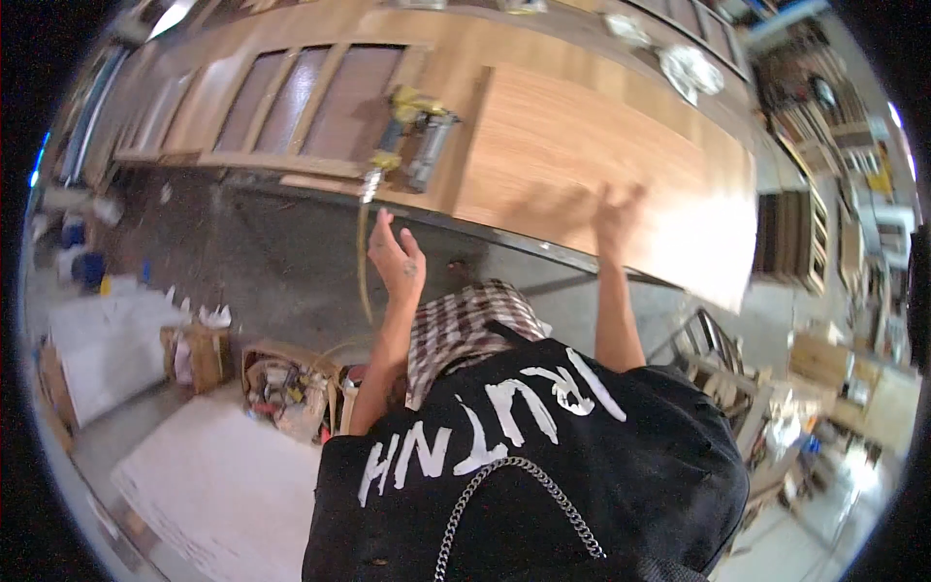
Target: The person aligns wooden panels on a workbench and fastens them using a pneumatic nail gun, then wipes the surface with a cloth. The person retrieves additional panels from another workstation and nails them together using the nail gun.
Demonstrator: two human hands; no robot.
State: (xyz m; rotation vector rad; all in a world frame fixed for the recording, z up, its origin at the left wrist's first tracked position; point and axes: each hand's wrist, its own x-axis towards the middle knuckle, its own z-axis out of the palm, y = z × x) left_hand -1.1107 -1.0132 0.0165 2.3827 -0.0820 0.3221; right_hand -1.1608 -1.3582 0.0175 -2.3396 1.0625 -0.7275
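Observation:
My left hand is raised in front of the workbench edge with its fingers stretched out and nothing in them. Just beyond it lies a yellow and grey pneumatic nail gun, its air hose hanging down over the edge. Over the pale wooden panel on the right is my right hand. It is blurred by motion, with fingers apart and no object visible in it. I cannot tell whether it touches the panel, which has a smooth, light-brown grain.
A framed wooden door with dark inset panels lies on the bench at the left. Clear plastic-wrapped items sit at the far right. A cardboard box of clutter and a white sheet are on the floor. Stacked wood stands right.

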